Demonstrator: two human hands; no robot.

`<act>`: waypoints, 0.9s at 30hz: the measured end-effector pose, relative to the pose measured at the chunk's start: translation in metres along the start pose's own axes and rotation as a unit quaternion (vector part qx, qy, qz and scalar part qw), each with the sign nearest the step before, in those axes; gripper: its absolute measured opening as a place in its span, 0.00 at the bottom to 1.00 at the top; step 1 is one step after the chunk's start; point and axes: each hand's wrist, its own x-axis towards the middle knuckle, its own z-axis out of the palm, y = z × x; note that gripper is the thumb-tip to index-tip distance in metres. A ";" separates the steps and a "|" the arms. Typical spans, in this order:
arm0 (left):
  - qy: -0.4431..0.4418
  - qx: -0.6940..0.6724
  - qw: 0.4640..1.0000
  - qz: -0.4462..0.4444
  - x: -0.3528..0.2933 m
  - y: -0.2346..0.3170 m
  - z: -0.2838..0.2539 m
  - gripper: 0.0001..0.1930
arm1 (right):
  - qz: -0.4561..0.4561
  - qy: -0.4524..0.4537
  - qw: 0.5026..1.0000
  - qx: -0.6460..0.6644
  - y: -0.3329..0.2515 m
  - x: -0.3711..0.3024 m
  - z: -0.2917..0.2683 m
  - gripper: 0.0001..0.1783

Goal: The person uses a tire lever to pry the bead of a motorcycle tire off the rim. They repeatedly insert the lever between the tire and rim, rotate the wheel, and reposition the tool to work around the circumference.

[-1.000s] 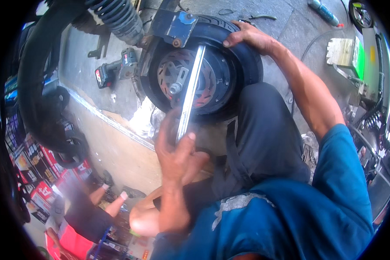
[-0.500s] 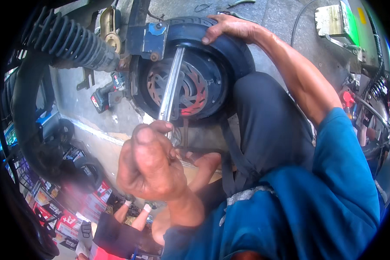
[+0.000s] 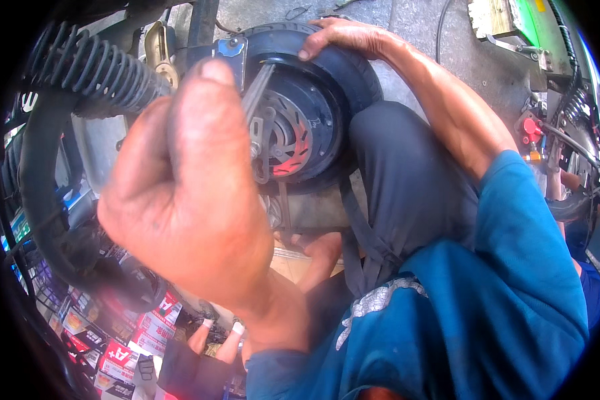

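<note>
A black tyre [image 3: 353, 77] sits around a dark wheel hub [image 3: 328, 143] with a slotted, partly red brake disc [image 3: 293, 159]. My left hand [image 3: 193, 193] is closed around a shiny metal tyre lever [image 3: 259, 93], raised large and blurred in front of the wheel. The lever's far end is at the tyre's inner edge; my hand hides its near part. On the tyre's top rests my right hand [image 3: 343, 39], thumb on the sidewall and fingers spread over the tread. My dark-trousered knee [image 3: 397, 147] is against the wheel's right side.
A coil-spring shock absorber [image 3: 100, 70] hangs at upper left. Printed boxes [image 3: 120, 357] are stacked at lower left, near another person's legs [image 3: 230, 341]. A red fitting [image 3: 532, 128] and a green panel [image 3: 525, 23] stand at right. A bracket [image 3: 230, 50] adjoins the tyre.
My left hand has moved up and left, closer to the camera, swinging the lever's near end with it. My right hand stays on the tyre. The cordless tool seen earlier is now covered.
</note>
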 end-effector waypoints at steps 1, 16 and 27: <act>-0.006 -0.017 1.000 -0.016 -0.001 0.002 0.002 0.13 | -0.001 0.030 0.999 -0.015 -0.003 -0.005 0.002 0.63; -0.109 0.023 0.993 0.040 0.025 0.013 0.009 0.15 | 0.035 -0.015 0.999 0.027 -0.002 -0.002 -0.005 0.62; -0.049 0.348 0.714 0.605 0.064 0.039 0.084 0.10 | -0.081 0.079 0.994 -0.013 0.034 0.034 0.014 0.55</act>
